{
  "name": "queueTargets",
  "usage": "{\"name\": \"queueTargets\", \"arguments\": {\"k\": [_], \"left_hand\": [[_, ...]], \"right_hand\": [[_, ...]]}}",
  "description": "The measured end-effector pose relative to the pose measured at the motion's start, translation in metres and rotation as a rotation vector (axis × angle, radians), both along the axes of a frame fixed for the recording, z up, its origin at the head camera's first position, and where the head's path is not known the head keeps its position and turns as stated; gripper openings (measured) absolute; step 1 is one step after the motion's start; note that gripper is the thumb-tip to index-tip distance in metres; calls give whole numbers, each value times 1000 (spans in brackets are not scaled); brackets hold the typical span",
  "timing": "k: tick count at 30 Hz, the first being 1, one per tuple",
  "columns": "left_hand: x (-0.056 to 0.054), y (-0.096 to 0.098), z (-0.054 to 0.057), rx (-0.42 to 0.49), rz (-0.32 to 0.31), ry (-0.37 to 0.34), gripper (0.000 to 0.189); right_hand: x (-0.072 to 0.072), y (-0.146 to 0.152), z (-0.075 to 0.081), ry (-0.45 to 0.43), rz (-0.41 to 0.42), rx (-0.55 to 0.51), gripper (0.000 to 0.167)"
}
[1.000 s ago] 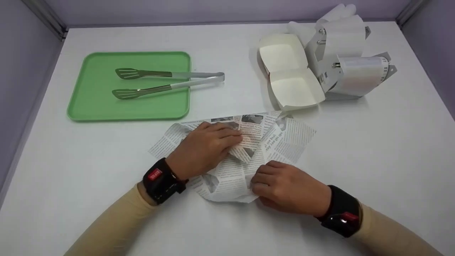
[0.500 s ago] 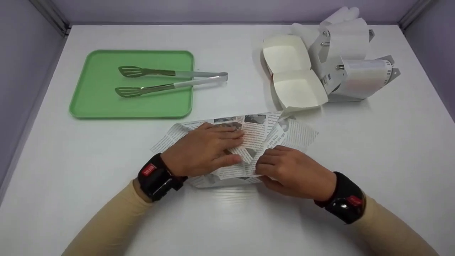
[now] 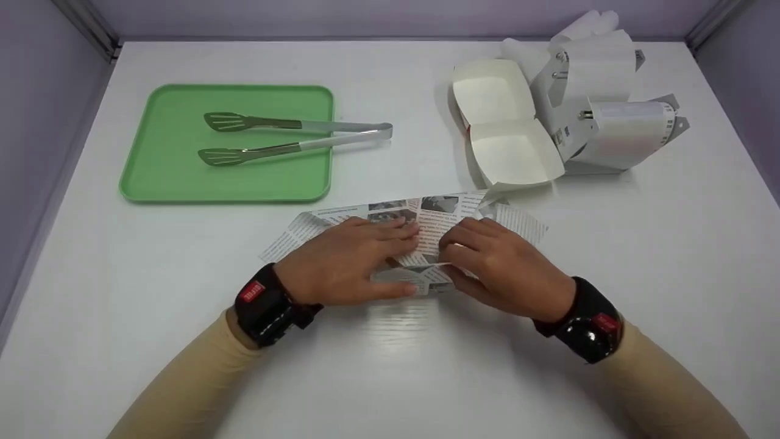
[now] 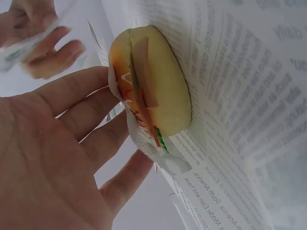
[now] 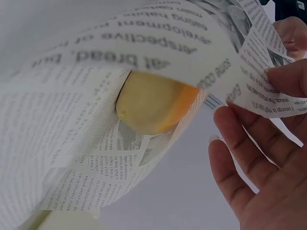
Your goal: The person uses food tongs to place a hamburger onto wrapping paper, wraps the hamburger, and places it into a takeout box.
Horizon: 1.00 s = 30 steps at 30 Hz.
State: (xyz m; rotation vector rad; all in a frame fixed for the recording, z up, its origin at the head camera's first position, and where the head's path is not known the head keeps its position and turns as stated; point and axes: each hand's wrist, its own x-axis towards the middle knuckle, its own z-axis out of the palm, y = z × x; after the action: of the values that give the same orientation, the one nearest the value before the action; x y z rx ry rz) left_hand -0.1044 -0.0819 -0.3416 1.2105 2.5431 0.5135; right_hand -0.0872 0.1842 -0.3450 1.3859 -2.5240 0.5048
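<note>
A sheet of newsprint-patterned wrapping paper (image 3: 436,228) lies on the table under both hands. Inside its folds is a bun (image 4: 168,86) with a filling and red and white sauce lines, nearly all hidden in the head view. My left hand (image 3: 344,262) lies over the folded paper with fingers extended, pressing the flap against the bun. In the right wrist view, the bun's rounded end (image 5: 148,105) shows beneath a raised fold. My right hand (image 3: 503,265) pinches the near edge of the paper between thumb and fingers, to the right of the left hand.
A green tray (image 3: 164,177) sits at the back left, with metal tongs (image 3: 317,143) lying across its right rim. At the back right, an open white box (image 3: 515,152) stands beside a metal dispenser (image 3: 627,137) with rolls of labels or film.
My right hand has moved away from me, folding the near edge of the paper up over the bun. My left thumb has spread out toward the right; the left hand otherwise stays in place.
</note>
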Motion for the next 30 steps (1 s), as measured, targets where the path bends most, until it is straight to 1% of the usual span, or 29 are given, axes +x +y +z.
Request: {"name": "queueTargets", "arguments": {"k": [6,9,12,19,23,26,30], "left_hand": [[-3,3,-8,101,-11,132,46],[-5,6,-10,139,3,188,38],[-6,9,-11,156,27,218,34],[-10,13,-12,223,74,213,30],[-13,13,-14,257,100,206,25],[-14,14,-15,278,145,184,26],[-16,15,-15,302,207,138,24]], "right_hand": [[-8,-2,-3,7,-28,-52,19],[-12,-4,-3,-1,-48,-66,21],[-17,-6,-3,-25,-70,-83,23],[-26,-9,-2,-59,-111,-92,22],[-30,-11,-3,-101,-140,-85,21],[-33,-12,-3,-140,-155,-91,20],[-37,-14,-2,-199,-172,-130,19]]}}
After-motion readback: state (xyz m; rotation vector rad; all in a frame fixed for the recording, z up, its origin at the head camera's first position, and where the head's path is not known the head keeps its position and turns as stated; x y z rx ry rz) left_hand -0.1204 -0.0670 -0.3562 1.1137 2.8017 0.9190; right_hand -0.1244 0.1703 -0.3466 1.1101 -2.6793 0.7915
